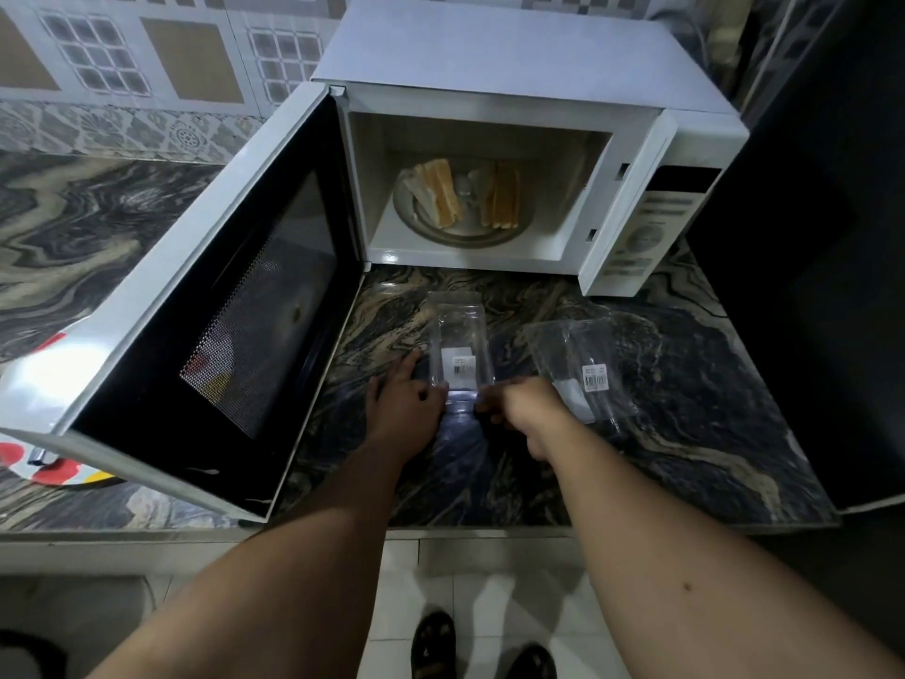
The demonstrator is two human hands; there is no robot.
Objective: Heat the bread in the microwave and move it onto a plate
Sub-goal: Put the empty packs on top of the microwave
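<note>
Bench (685,409) carried the white microwave (514,56) far centre, its door (205,306) swung open to the left. Bread (465,193) lay in two stacks on the turntable inside, so loading looked done; shutting the door, heating and plating were left. A coloured plate (29,458) sat near left, partly behind the door. Two clear wrappers, one (460,345) centre, another (583,370) right, bore barcode labels, text unreadable. Left hand (406,404) and right hand (524,409) each pinched the centre wrapper's near end, grip curled.
</note>
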